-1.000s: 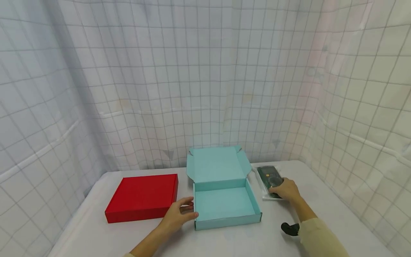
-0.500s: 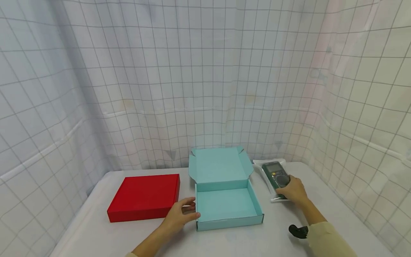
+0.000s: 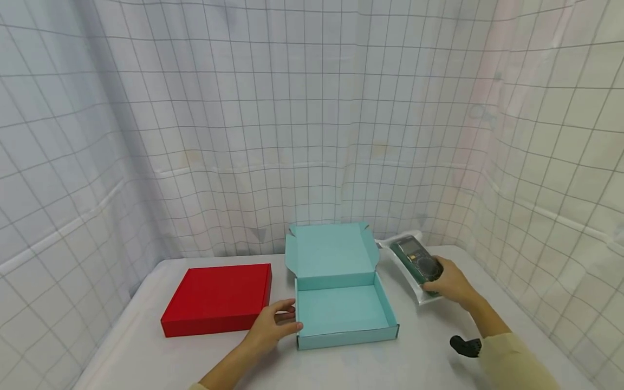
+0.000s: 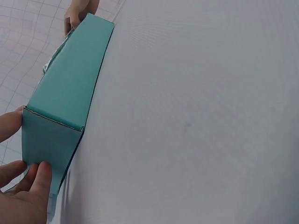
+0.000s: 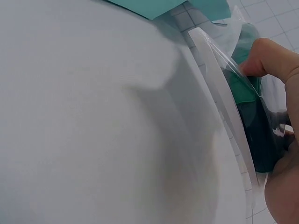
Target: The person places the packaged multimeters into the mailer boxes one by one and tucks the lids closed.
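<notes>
My right hand (image 3: 450, 279) grips a green and black multimeter (image 3: 416, 259) in a clear plastic bag (image 3: 409, 273), thumb on one side and fingers round the other. In the right wrist view the bagged multimeter (image 5: 254, 121) is raised over the white cloth, with a shadow beneath it. A turquoise cardboard box (image 3: 346, 337) stands in the middle with its lid (image 3: 333, 249) folded back and nothing inside. My left hand (image 3: 270, 327) holds the box's left wall, thumb at the top edge. In the left wrist view the fingertips (image 4: 43, 170) press the wall's outer face.
A shut red box (image 3: 219, 298) lies left of the turquoise one, close to my left hand. A small black curved object (image 3: 465, 346) shows at my right sleeve (image 3: 517, 360). White grid-patterned curtains (image 3: 322, 119) enclose the cloth-covered table (image 3: 370, 368) at the back and sides.
The bagged multimeter has come up off the table in my right hand and tilted, its far end swinging left toward the lid. My left hand and both boxes stay in place.
</notes>
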A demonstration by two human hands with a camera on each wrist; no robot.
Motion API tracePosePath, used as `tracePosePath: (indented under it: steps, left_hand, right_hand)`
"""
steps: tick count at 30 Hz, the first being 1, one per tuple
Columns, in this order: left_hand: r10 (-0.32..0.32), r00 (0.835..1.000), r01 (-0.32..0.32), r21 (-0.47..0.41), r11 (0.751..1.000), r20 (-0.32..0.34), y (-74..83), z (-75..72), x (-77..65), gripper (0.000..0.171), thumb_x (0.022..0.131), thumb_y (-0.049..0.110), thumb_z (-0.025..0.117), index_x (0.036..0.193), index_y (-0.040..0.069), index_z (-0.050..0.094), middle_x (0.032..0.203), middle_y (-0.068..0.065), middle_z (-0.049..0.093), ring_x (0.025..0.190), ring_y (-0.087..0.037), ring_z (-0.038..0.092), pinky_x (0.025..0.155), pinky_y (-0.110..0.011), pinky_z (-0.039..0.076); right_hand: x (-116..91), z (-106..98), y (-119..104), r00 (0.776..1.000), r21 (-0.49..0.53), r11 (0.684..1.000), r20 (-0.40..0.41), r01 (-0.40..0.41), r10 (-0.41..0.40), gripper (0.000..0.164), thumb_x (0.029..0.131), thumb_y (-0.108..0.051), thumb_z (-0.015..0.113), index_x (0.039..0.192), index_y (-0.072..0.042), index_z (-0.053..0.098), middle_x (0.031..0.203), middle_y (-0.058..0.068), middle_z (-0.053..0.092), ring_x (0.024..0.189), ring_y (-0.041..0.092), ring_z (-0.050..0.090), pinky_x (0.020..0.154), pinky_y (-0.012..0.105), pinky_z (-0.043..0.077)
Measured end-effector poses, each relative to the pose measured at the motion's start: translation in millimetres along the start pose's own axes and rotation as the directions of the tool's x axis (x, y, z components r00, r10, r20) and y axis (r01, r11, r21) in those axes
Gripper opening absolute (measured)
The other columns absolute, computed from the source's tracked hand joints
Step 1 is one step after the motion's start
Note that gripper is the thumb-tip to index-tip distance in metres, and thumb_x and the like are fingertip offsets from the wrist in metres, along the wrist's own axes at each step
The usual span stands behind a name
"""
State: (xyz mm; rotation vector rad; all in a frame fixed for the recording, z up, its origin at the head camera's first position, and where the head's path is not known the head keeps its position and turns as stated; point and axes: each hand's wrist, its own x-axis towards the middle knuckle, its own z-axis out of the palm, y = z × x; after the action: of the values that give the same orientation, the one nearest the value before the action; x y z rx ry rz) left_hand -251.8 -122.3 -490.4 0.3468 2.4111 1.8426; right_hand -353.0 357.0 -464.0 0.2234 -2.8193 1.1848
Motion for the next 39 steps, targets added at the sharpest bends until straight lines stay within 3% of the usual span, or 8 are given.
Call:
tracePosePath:
  steps: [10,20,25,32,39]
  left_hand:
    - [-0.01,1.0,0.01,0.0,1.0,-0.006,-2.7,-1.0,0.8,0.068,0.092,0.013,0.08,0.148,-0.008,0.047,0.129,-0.018,0.058,0.122,-0.042,0.06,0.091,-0.046,0.058]
    - [-0.004,1.0,0.004,-0.014,1.0,0.006,-4.4,-2.3,1.4,0.068,0.092,0.012,0.079,0.148,-0.009,0.045,0.129,-0.019,0.057,0.123,-0.043,0.059,0.091,-0.046,0.058]
    - [-0.002,1.0,0.002,-0.016,1.0,0.006,-5.9,-1.3,1.6,0.068,0.092,0.012,0.079,0.148,-0.009,0.045,0.129,-0.019,0.057,0.122,-0.043,0.059,0.091,-0.046,0.058]
    - [-0.009,1.0,0.009,-0.008,1.0,-0.002,-6.4,-0.3,2.1,0.068,0.092,0.012,0.079,0.148,-0.009,0.046,0.128,-0.018,0.058,0.121,-0.042,0.06,0.091,-0.047,0.058]
    - [-0.016,1.0,0.015,-0.008,1.0,-0.006,-5.7,-0.4,1.4,0.069,0.092,0.012,0.08,0.148,-0.008,0.045,0.128,-0.017,0.057,0.123,-0.042,0.059,0.091,-0.046,0.058]
  right_hand:
    - [-2.7,-16.8,-1.9,1.0,-0.029,0.999,0.007,0.027,-0.027,0.099,0.08,-0.019,0.081,0.154,0.016,0.025,0.144,0.036,0.042,0.118,0.044,0.049,0.095,0.059,0.045]
    - [0.1,-16.7,-17.4,0.992,-0.065,0.99,0.009,0.128,-0.128,0.096,0.079,-0.019,0.084,0.153,0.012,0.032,0.143,0.032,0.047,0.118,0.044,0.053,0.095,0.06,0.047]
    - [1.8,-14.5,-27.2,0.983,-0.062,0.981,0.022,0.184,-0.183,0.096,0.078,-0.019,0.084,0.153,0.011,0.033,0.143,0.031,0.046,0.118,0.043,0.052,0.094,0.059,0.047]
    - [3.2,-9.5,-43.7,0.958,-0.088,0.954,0.063,0.285,-0.28,0.096,0.068,-0.013,0.082,0.15,0.008,0.039,0.136,0.025,0.051,0.111,0.037,0.053,0.086,0.051,0.049]
    - [3.4,-1.0,-59.9,0.94,-0.094,0.939,0.127,0.33,-0.317,0.096,0.066,-0.014,0.083,0.15,0.006,0.041,0.137,0.022,0.05,0.111,0.034,0.053,0.086,0.05,0.05]
